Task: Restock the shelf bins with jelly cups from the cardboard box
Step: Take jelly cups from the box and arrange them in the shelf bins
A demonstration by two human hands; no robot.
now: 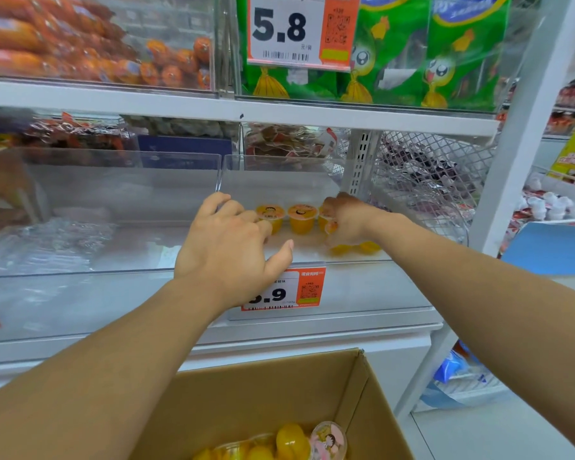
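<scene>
Both my hands reach into a clear plastic shelf bin [352, 283] on the middle shelf. Two orange jelly cups [301, 219] stand upright at the back of the bin, and more lie under my right hand. My left hand [228, 239] hovers with its fingers spread, fingertips touching the leftmost cup [273, 216], holding nothing. My right hand [347, 219] is curled around a jelly cup [330, 226] at the bin's right side. The open cardboard box [279, 393] sits below at the bottom, with yellow jelly cups [291, 438] inside.
An orange and white price tag [304, 288] hangs on the bin's front. A wide clear bin [97, 194] stands to the left. Sausages [80, 44] and green snack bags [412, 54] fill the upper shelf. A white upright post [525, 134] and mesh panel [429, 174] bound the right.
</scene>
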